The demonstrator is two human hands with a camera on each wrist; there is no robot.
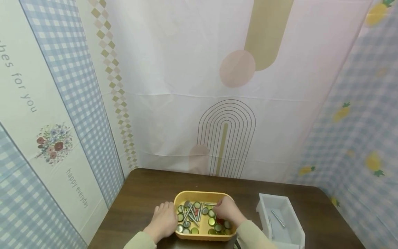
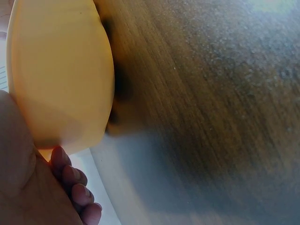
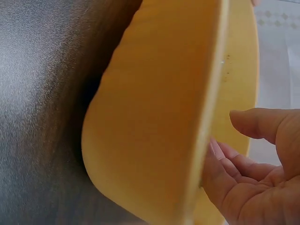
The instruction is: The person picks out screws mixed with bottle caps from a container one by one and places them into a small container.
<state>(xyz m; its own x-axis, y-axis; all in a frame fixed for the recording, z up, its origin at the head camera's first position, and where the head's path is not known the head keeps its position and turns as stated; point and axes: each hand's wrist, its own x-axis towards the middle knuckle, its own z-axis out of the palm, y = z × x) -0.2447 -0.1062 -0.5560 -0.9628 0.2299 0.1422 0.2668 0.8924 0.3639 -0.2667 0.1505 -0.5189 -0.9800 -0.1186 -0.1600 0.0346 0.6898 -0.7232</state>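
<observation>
A yellow basin [image 1: 203,237] holds several bottle caps [image 1: 211,221] and long silver rods [image 1: 199,212] that look like nails or bolts. My left hand [image 1: 165,218] rests against the basin's left wall, fingers stretched along its corner in the left wrist view. Over the right wall reaches my right hand [image 1: 229,209], its fingers down among the caps. Thumb and fingers stand apart in the right wrist view, nothing visible between them; the basin's wall [image 3: 145,122] hides some fingertips. A bit of red shows under the right hand.
Right of the basin stands a white bin [image 1: 281,221] with two silver rods [image 1: 278,218] lying in it. Both sit on a dark wooden table [image 1: 149,186]. Printed cloths [image 1: 174,121] hang behind the table and at both sides.
</observation>
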